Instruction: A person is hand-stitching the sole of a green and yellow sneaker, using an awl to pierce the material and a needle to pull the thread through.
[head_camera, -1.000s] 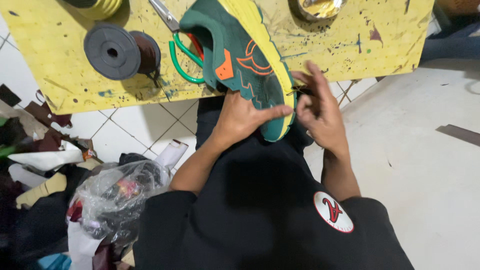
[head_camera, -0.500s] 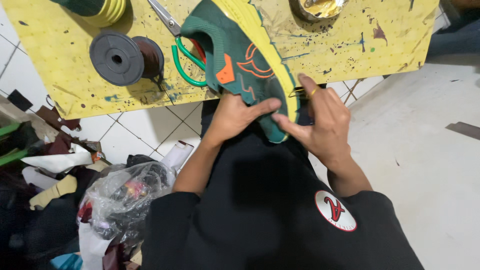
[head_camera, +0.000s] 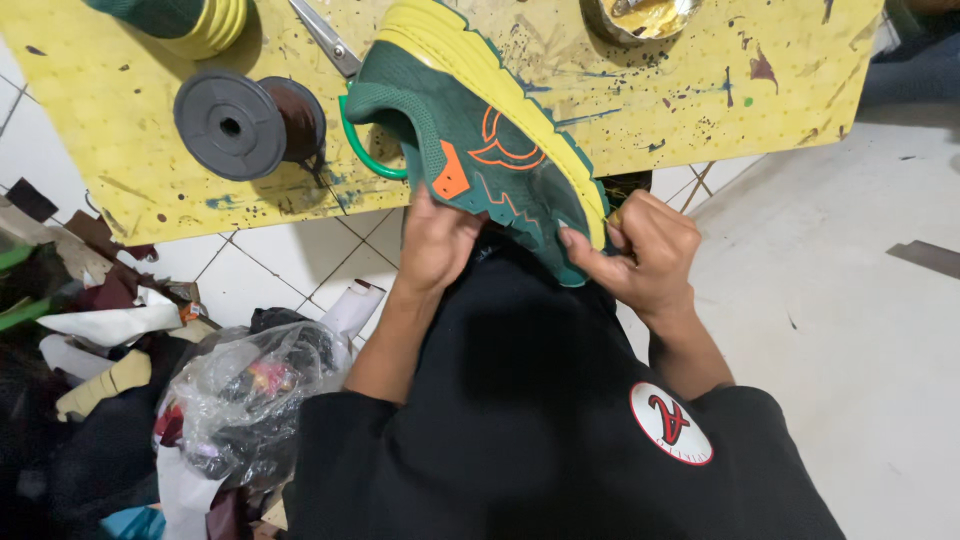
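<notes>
Both hands (head_camera: 640, 250) grip green shoe (head_camera: 480, 150); clear bag (head_camera: 240, 400) holds scraps.

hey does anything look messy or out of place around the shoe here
The green shoe itself looks intact, held at its toe by the left hand and right hand. The yellow board under it is stained with dark splatters, and scraps and a stuffed plastic bag clutter the floor.

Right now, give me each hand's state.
Left hand: closed on the shoe.
Right hand: pinching the shoe's toe.
</notes>
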